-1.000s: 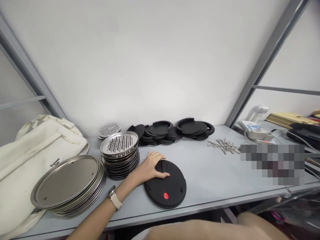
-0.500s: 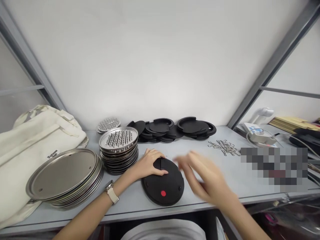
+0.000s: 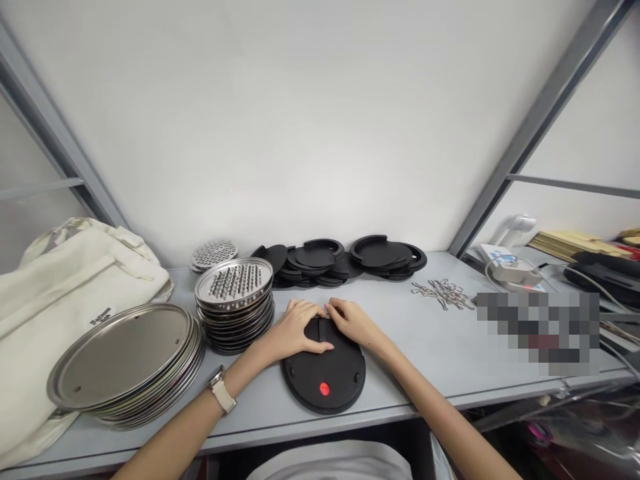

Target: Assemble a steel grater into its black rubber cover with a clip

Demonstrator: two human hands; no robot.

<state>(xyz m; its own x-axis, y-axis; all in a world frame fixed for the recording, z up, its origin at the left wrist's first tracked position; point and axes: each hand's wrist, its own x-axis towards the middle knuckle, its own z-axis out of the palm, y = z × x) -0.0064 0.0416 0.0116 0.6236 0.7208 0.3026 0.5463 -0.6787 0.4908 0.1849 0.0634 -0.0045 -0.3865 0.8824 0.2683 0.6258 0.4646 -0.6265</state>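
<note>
A flat black round disc [image 3: 323,370] with a red dot and small raised knobs lies on the grey table before me. My left hand [image 3: 300,330] is closed on its upper left edge, thumb resting on the face beside a short dark slot and fingers over the rim. At the top rim, my right hand [image 3: 347,320] has its fingers pinched together close to my left fingertips. A tiny glint shows between the two hands, but what the right fingers hold is hidden. A loose pile of bent metal wire clips [image 3: 444,293] lies farther right.
Left stands a stack of round metal plates [image 3: 127,357], with a cream bag [image 3: 90,280] behind. Beside it rises a stack of grater discs [image 3: 235,283]. Black rimmed discs [image 3: 320,257] lie along the wall. A white device with cables [image 3: 507,263] sits right; the table's front edge is near.
My right hand has moved left and in from the air right of the disc to its top rim, meeting the left hand. The left hand keeps its grip on the disc.
</note>
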